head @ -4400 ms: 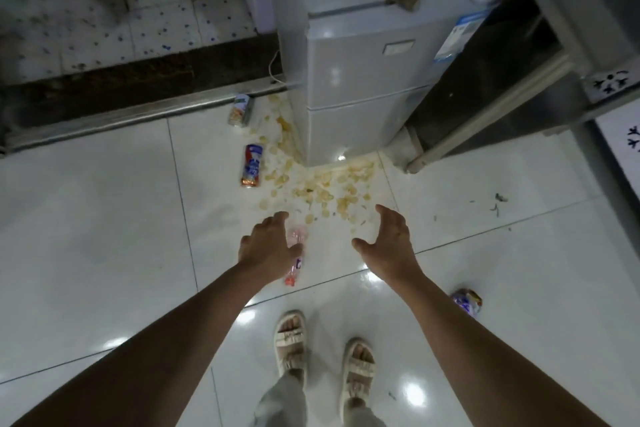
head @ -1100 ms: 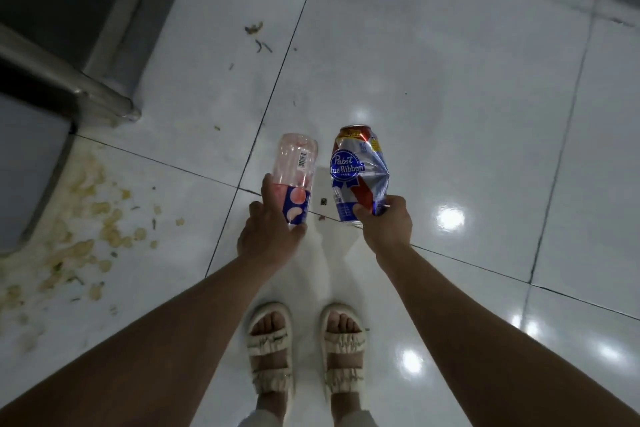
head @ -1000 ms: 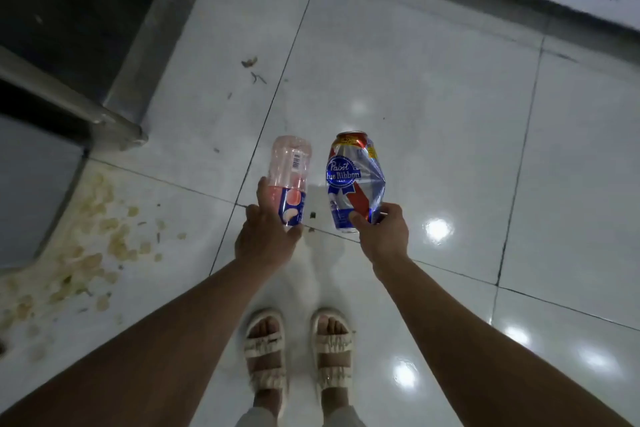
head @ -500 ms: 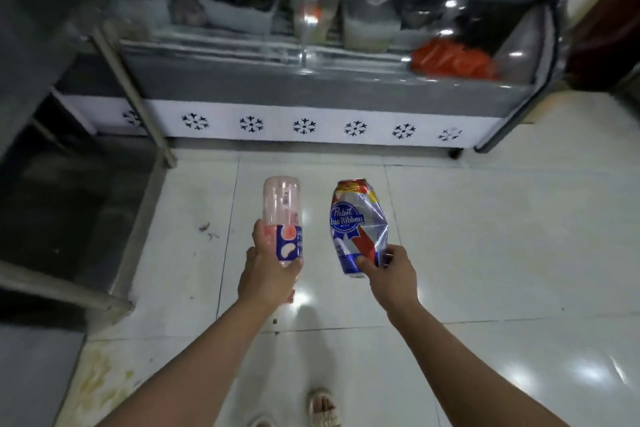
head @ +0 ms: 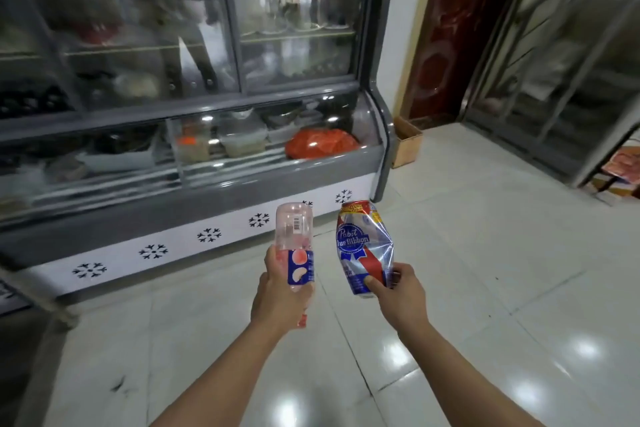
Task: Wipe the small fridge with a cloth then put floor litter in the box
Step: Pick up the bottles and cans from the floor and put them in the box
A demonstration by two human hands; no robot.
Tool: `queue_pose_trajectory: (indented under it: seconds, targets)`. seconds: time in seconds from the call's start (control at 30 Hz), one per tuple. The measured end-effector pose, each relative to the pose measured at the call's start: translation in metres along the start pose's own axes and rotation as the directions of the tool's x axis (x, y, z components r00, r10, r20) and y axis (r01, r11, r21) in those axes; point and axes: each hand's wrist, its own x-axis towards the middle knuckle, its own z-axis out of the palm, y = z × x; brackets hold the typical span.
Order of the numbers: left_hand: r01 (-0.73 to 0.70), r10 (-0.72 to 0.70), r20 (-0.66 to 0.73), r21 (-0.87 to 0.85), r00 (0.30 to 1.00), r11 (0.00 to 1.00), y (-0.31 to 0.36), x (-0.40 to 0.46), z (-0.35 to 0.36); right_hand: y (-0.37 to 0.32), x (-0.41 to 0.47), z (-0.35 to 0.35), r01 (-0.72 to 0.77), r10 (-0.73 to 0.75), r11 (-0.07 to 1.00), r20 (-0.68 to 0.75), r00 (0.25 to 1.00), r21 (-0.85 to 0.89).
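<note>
A big glass food case (head: 194, 135) stands in front of me on the left, with tubs and a red bag (head: 320, 144) inside. Past its far end a brown cardboard box (head: 407, 141) sits open on the white tile floor (head: 485, 253), by a dark red door (head: 457, 28). The floor between me and the box looks bare.

My left hand (head: 282, 291) holds a clear pink plastic bottle (head: 294, 243). My fingers are curled tight around its lower part, and the bottle points up. My right hand (head: 398, 295) holds a squashed beer can (head: 363, 246). My thumb and fingers pinch its bottom end.

The bottle and can are side by side, close but not touching. The box is well past them, up and to the right.
</note>
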Motion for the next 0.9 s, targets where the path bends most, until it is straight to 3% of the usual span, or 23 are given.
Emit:
queue_pose_trajectory:
  seconds: [0.4, 0.9]
  targets:
    - [-0.138, 0.142, 0.096, -0.053, 0.985, 0.989, 0.182, 0.066, 0.176, 0.005, 0.162, -0.196, 0.023, -0.012, 0.998, -0.172, 0.985, 0.065]
    - [-0.191, 0.199, 0.25, -0.054, 0.948, 0.98, 0.327, 0.266, 0.335, 0.003, 0.406, -0.3, -0.068, 0.101, 0.992, -0.338, 0.936, 0.107]
